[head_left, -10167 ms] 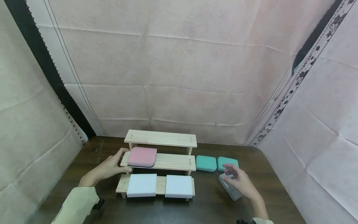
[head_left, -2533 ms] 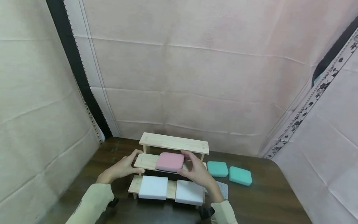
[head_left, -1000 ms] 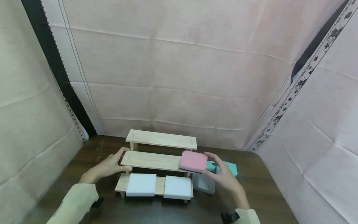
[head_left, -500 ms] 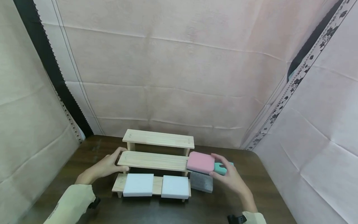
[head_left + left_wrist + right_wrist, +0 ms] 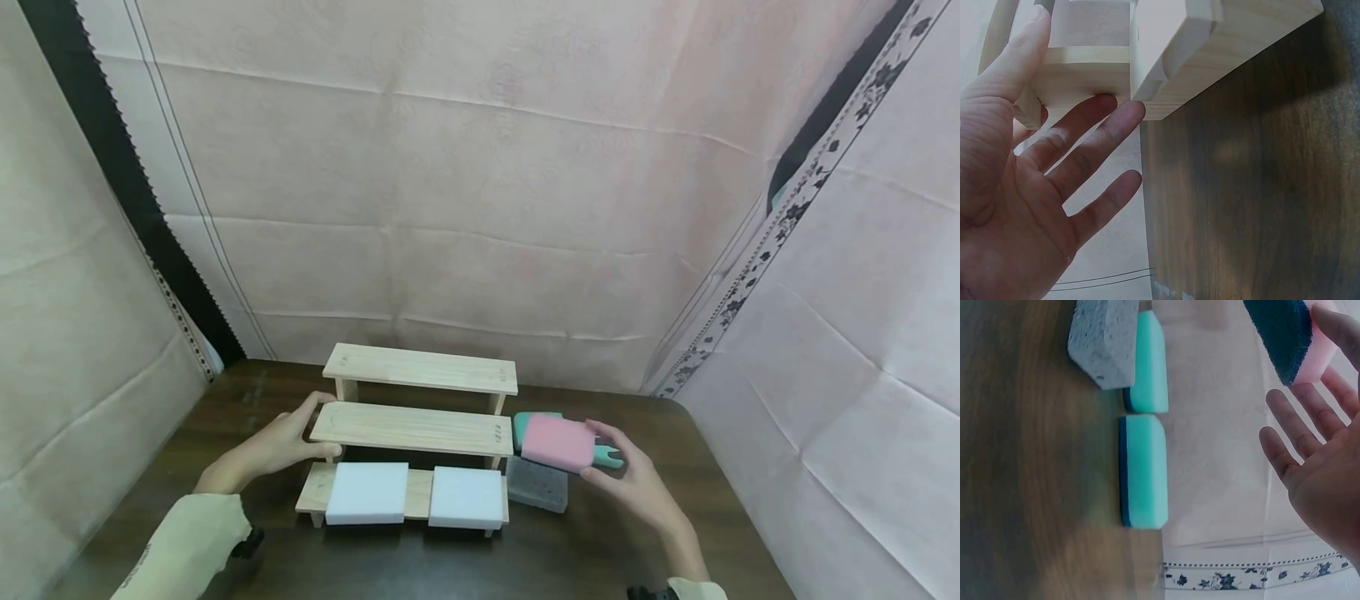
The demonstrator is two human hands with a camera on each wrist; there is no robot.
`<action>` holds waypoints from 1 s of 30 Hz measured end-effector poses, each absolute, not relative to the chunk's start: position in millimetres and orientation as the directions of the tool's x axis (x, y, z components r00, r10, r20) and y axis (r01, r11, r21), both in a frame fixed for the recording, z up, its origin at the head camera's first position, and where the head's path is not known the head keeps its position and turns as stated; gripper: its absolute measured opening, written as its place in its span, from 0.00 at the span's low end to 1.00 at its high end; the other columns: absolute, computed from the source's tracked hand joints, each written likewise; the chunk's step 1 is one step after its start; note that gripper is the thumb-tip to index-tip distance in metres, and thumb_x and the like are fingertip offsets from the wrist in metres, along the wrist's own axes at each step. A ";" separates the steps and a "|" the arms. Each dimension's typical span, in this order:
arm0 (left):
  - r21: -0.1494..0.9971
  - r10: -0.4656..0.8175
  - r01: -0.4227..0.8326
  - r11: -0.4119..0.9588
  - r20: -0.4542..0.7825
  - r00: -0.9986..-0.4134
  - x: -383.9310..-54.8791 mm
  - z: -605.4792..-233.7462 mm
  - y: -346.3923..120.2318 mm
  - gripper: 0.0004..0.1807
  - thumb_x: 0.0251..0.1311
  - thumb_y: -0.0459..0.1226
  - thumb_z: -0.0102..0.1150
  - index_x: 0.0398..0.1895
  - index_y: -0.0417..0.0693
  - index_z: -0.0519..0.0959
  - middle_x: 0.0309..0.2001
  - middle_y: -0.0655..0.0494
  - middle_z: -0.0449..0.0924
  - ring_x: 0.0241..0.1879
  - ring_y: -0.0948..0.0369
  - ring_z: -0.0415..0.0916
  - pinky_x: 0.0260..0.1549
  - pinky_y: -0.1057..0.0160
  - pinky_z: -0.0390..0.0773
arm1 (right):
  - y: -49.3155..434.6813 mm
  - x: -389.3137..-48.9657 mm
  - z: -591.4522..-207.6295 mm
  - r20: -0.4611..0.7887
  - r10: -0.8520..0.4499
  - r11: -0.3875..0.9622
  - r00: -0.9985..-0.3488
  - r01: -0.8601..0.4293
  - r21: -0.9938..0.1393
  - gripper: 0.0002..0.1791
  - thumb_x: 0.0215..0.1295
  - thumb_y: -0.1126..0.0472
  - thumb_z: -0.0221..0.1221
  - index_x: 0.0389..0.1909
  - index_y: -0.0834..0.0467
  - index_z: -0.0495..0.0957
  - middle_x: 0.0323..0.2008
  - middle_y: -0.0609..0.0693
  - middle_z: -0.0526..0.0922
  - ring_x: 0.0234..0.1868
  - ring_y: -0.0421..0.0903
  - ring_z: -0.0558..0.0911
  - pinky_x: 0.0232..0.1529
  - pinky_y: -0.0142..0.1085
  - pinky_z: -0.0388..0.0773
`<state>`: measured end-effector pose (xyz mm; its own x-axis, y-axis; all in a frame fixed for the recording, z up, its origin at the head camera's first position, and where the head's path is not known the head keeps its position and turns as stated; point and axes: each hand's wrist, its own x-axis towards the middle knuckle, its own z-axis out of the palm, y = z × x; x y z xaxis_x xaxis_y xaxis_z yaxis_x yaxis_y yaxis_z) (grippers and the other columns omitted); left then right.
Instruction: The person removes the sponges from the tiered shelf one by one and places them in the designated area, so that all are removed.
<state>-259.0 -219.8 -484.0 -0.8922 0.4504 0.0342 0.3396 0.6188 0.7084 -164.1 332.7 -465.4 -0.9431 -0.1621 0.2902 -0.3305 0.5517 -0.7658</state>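
Note:
My right hand [image 5: 633,483] pinches a pink sponge [image 5: 558,443] by its right side. The sponge's dark scouring layer faces down, and it hangs above two teal sponges, the left one [image 5: 521,429] and the right one [image 5: 1144,472], partly covering both in the head view. My left hand [image 5: 273,446] holds the left end of the middle wooden shelf [image 5: 412,427] between thumb and fingers. On the low front shelf [image 5: 420,497] lie two white blocks, one left [image 5: 367,493] and one right [image 5: 467,498]. A speckled grey block [image 5: 537,485] stands right of the shelves.
Behind stands the tallest wooden shelf [image 5: 420,367], with nothing on it. All shelves rest on a dark wooden table [image 5: 360,567]. Pale cloth [image 5: 480,208] encloses the back and both sides.
The pink sponge has left the middle shelf and moved right in my right hand. Since the oldest frame, the grey block has shifted left towards the shelves. My left hand stays on the shelf end.

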 end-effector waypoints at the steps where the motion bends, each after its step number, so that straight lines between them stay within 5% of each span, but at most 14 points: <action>1: 0.710 0.452 0.341 0.616 0.036 -0.891 -258.7 -483.8 -220.0 0.43 0.58 0.49 0.72 0.68 0.50 0.55 0.56 0.36 0.77 0.51 0.44 0.79 0.42 0.41 0.79 | 334.9 -163.6 -466.4 0.288 -0.161 0.546 -0.944 -0.328 -0.771 0.36 0.62 0.56 0.70 0.70 0.49 0.68 0.61 0.51 0.75 0.58 0.54 0.75 0.46 0.43 0.80; 6: 0.712 0.453 0.343 0.613 0.040 -0.891 -257.5 -482.4 -220.5 0.43 0.58 0.49 0.71 0.68 0.50 0.55 0.55 0.36 0.77 0.51 0.44 0.79 0.42 0.42 0.79 | 346.3 -161.1 -471.5 0.288 -0.150 0.569 -0.946 -0.321 -0.757 0.35 0.62 0.57 0.70 0.70 0.51 0.68 0.61 0.50 0.76 0.60 0.53 0.74 0.51 0.39 0.77; 15: 0.713 0.456 0.340 0.613 0.032 -0.889 -255.2 -479.0 -218.2 0.43 0.58 0.49 0.72 0.68 0.49 0.55 0.55 0.37 0.78 0.51 0.45 0.79 0.43 0.42 0.79 | 358.6 -152.6 -481.7 0.282 -0.124 0.652 -0.951 -0.292 -0.700 0.33 0.65 0.56 0.67 0.69 0.55 0.68 0.58 0.52 0.80 0.61 0.56 0.76 0.59 0.48 0.70; 22: 0.713 0.452 0.337 0.615 0.032 -0.891 -255.2 -479.1 -218.2 0.43 0.58 0.49 0.72 0.68 0.50 0.55 0.55 0.38 0.78 0.51 0.46 0.79 0.43 0.42 0.78 | 362.7 -147.1 -494.8 0.185 -0.108 0.610 -0.977 -0.212 -0.763 0.34 0.64 0.56 0.68 0.70 0.53 0.66 0.61 0.59 0.78 0.64 0.60 0.74 0.61 0.60 0.67; 30: 0.706 0.444 0.334 0.624 0.031 -0.896 -257.8 -481.6 -218.6 0.42 0.58 0.48 0.72 0.68 0.51 0.55 0.55 0.37 0.78 0.52 0.44 0.79 0.43 0.41 0.78 | 362.6 -140.6 -510.5 0.039 -0.110 0.562 -0.993 -0.095 -0.822 0.36 0.63 0.54 0.69 0.69 0.58 0.66 0.64 0.61 0.74 0.68 0.60 0.69 0.66 0.59 0.60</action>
